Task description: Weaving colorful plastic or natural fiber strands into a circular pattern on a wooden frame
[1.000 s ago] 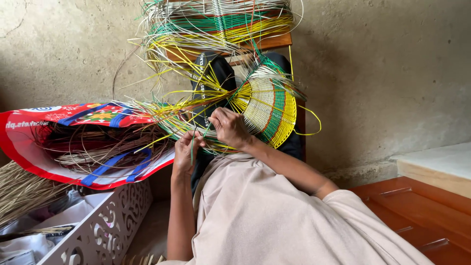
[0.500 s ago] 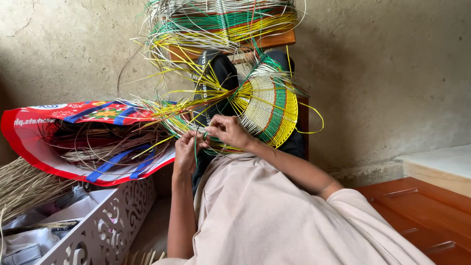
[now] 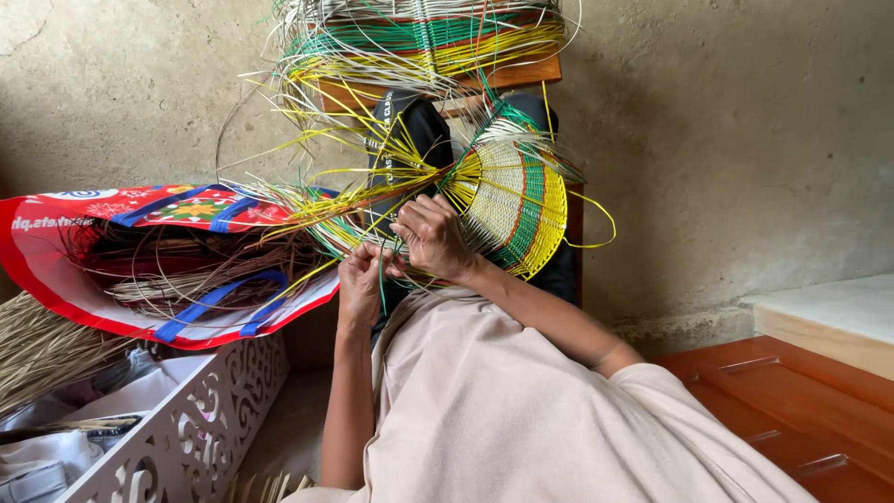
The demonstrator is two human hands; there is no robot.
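A half-woven round basket (image 3: 517, 200) of white, green and yellow strands lies on its side in front of me, with long loose strands (image 3: 307, 210) fanning out to the left. My right hand (image 3: 433, 237) grips the strands at the basket's open edge. Just below and left of it, my left hand (image 3: 360, 282) pinches a green strand next to the same edge. Both hands almost touch. My beige garment (image 3: 521, 410) fills the lower middle.
A red bag with blue handles (image 3: 168, 256) full of reeds lies at the left over a white cut-out box (image 3: 177, 428). More coloured strands sit on a wooden stand (image 3: 438, 47) above. A wooden step (image 3: 801, 391) is at the right; a rough wall stands behind.
My hands have shifted slightly along the basket's edge as they work the strands. The basket has stayed in place.
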